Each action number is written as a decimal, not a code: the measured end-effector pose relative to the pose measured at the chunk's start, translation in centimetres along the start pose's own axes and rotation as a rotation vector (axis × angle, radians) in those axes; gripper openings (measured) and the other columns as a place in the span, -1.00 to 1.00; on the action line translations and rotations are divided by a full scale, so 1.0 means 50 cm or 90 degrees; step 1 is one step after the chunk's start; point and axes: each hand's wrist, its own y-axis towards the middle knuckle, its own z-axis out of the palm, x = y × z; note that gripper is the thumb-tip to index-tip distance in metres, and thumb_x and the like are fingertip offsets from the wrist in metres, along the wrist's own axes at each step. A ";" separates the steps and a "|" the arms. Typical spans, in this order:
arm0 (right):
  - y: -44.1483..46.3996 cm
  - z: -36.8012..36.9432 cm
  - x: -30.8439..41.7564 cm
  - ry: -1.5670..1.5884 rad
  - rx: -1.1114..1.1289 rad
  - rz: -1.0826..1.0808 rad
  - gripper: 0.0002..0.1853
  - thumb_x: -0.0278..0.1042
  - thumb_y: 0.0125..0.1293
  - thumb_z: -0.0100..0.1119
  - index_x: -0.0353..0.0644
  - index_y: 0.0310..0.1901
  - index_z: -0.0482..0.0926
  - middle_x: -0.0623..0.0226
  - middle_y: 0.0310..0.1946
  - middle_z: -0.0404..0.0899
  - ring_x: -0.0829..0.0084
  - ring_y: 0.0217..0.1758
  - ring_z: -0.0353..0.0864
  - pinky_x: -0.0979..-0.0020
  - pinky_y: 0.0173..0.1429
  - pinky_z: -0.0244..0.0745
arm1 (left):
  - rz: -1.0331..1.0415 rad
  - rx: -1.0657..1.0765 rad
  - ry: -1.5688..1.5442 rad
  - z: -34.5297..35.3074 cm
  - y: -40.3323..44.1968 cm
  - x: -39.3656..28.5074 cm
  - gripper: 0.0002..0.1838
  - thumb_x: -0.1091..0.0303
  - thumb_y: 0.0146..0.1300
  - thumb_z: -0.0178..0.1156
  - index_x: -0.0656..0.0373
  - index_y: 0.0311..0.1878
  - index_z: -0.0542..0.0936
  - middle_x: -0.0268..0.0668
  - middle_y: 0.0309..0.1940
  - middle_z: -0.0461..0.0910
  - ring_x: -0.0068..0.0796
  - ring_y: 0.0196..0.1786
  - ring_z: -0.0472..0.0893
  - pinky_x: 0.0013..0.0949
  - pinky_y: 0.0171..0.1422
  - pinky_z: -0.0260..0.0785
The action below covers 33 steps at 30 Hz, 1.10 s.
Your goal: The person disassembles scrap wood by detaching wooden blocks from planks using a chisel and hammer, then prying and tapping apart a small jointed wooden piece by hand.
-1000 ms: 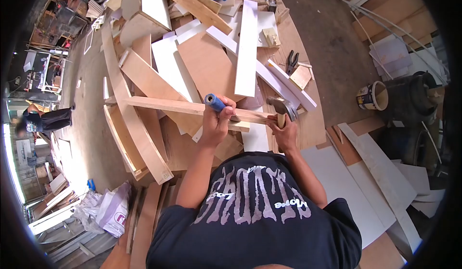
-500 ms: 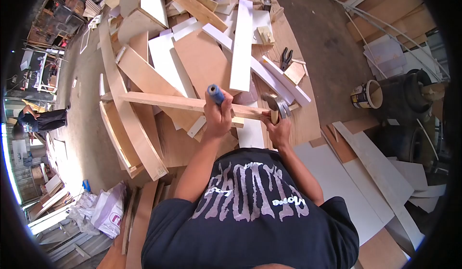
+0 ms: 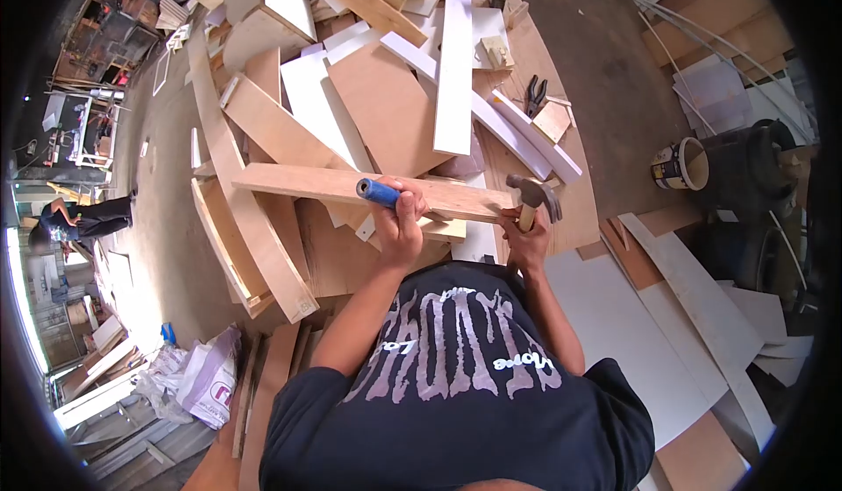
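Observation:
My left hand [image 3: 401, 228] is closed around the middle of a long plywood strip [image 3: 307, 181] and a blue cylindrical handle [image 3: 378, 193]. The handle points left over the strip; the rest of that tool is hidden. At the strip's right end, my right hand [image 3: 527, 241] is closed on a claw hammer [image 3: 536, 194], head up, with a short piece of its wooden handle showing. Its fingers also touch the strip's end. Beneath the strip, loose boards cover a plywood worktable [image 3: 574, 215]. A white board [image 3: 453, 70] lies just beyond.
Black-handled pliers [image 3: 536, 94] and a small wood block [image 3: 496, 52] lie at the table's right side. A long curved plank [image 3: 263, 236] runs along the left. A bucket [image 3: 680, 166] stands on the floor at right. Another person [image 3: 83, 219] is at far left.
The strip has rolled so more of its broad face shows. The blue handle has tipped over to the left, and the hammer head has turned to the right. The whole view has shifted slightly.

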 end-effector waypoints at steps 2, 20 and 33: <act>0.004 -0.015 -0.005 -0.045 -0.017 0.023 -0.63 -0.59 0.19 0.55 -0.24 -0.04 0.56 0.30 -0.22 0.80 0.61 -0.39 0.69 0.52 -0.38 0.61 | -0.010 0.001 -0.028 0.012 -0.004 -0.002 -0.81 0.22 0.68 0.03 -0.02 0.16 0.27 -0.35 -0.33 0.38 -0.62 -0.41 0.29 -0.47 -0.32 0.22; 0.053 -0.056 0.026 -0.059 0.099 0.156 -0.73 -0.21 0.46 0.40 -0.23 -0.12 0.56 0.43 -0.50 0.60 0.66 -0.61 0.47 0.52 -0.58 0.35 | -0.159 0.026 0.022 -0.008 -0.047 0.115 -0.83 0.30 0.58 0.20 0.12 -0.04 0.42 -0.46 -0.38 0.45 -0.71 -0.37 0.35 -0.51 -0.29 0.25; 0.046 0.001 0.094 -0.285 0.292 -0.083 -0.68 -0.08 0.50 0.28 -0.21 -0.06 0.63 0.26 -0.49 0.70 0.37 -0.52 0.63 0.27 -0.36 0.49 | -0.122 -0.004 0.043 -0.020 -0.072 0.096 -0.87 0.35 0.54 0.24 0.15 -0.06 0.49 -0.43 -0.32 0.54 -0.66 -0.31 0.42 -0.49 -0.21 0.30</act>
